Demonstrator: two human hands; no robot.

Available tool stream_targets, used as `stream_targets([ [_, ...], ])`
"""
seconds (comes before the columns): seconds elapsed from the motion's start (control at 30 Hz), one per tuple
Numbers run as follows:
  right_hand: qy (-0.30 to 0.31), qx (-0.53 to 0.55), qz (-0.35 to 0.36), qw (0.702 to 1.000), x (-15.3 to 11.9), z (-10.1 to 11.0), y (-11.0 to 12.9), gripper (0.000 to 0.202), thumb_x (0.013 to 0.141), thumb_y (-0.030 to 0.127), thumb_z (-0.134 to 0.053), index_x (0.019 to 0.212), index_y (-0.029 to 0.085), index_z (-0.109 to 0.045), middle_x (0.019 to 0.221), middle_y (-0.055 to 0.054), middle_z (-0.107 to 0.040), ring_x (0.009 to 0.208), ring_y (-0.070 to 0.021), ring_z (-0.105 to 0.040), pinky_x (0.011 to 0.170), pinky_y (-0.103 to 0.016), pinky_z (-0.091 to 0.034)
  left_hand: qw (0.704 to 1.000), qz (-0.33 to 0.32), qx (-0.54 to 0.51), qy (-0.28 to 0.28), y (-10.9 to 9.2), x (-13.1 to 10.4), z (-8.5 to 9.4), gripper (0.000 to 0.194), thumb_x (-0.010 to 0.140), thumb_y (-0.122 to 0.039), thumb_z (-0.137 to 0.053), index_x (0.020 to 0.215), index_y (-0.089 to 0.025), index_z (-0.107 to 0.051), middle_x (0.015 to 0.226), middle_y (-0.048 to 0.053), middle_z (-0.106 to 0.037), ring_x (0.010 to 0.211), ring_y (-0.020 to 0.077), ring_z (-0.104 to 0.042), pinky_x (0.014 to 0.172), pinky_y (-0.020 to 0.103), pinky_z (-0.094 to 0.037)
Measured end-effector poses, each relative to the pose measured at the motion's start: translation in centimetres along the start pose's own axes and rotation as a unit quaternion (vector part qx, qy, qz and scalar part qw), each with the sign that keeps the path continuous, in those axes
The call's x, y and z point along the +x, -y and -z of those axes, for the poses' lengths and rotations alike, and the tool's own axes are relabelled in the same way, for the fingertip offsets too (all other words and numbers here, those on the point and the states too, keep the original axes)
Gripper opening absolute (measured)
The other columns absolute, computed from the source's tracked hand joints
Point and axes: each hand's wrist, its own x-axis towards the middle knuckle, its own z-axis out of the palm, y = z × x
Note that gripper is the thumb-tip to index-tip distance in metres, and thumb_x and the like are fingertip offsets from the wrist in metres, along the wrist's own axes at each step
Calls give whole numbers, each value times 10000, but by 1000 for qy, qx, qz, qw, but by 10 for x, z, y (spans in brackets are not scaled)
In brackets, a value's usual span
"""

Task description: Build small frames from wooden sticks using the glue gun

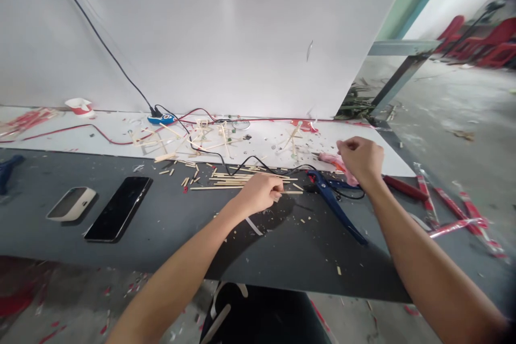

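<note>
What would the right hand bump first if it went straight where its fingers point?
The right hand might meet the small stick cluster to its left, or pass above it; depth is unclear.

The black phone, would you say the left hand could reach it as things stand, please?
Probably yes: the black phone lies uncovered on the table, with nothing seen blocking the left hand.

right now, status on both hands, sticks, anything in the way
Left hand at sticks. Right hand by pink tool. Black cord across sticks.

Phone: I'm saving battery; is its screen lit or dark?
Dark: the phone lies face up, its screen black. Powered off or not, I cannot tell.
</note>
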Motion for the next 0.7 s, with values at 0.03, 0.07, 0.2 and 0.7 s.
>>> stream_targets([
  [0.03, 4, 0, -10, 1000, -2, 4, -7, 207, 790, 379, -648, 650, 232, -685, 643, -72, -710, 656, -264, -655, 688, -387, -451, 1000, 2, -4, -7, 1, 0, 2, 173, 849, -72, -636, 719, -173, -688, 739, 28, -719, 660, 140, -616, 638, 276, -409],
  [0.07, 5, 7, -15, 1000, -4, 7, -11, 210, 788, 379, -647, 640, 235, -683, 636, -70, -708, 656, -264, -659, 685, -384, -453, 1000, 6, -12, -20, 0, 0, 4, 154, 852, -103, -658, 721, -177, -692, 733, 23, -719, 651, 136, -609, 635, 276, -411],
  [0.2, 57, 117, 9, 991, -20, 16, 1, 239, 810, 428, -662, 692, 224, -703, 642, -56, -697, 622, -229, -635, 631, -350, -454, 994, 35, -52, -95, -9, -3, 14, 96, 830, -218, -739, 747, -189, -701, 777, 16, -734, 654, 128, -588, 639, 272, -423],
  [0.7, 329, 293, 212, 873, -99, 9, 70, 271, 926, 464, -626, 833, 230, -724, 703, -17, -671, 629, -164, -528, 592, -297, -384, 998, 11, 66, -1, -7, -1, 2, 136, 781, -234, -811, 894, -191, -747, 848, 53, -704, 887, 229, -644, 778, 311, -467],
])
